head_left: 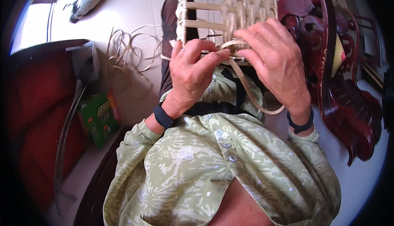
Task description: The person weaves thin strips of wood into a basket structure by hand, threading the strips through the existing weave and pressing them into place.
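A pale woven frame [246,8] of flat cane-like strips rises from my lap. Its weave is dense on the right, while the left part has spaced crosswise strips with gaps between them. My left hand [191,68] pinches a flat cane strip [254,99] with thumb and forefinger at the near edge of the weave. From there the strip makes a small loop toward my right hand [273,58], and a long end curves down over my shirt. The right thumb and fingers close around the loop, partly hiding it.
Loose coils of the same strip [127,51] lie on the floor at left. A red-cushioned seat [41,123], a thin metal stand [67,140] and a green box [98,117] are at left. Carved dark red wooden furniture [328,70] stands close at right. A black-and-white shape [88,2] lies far left.
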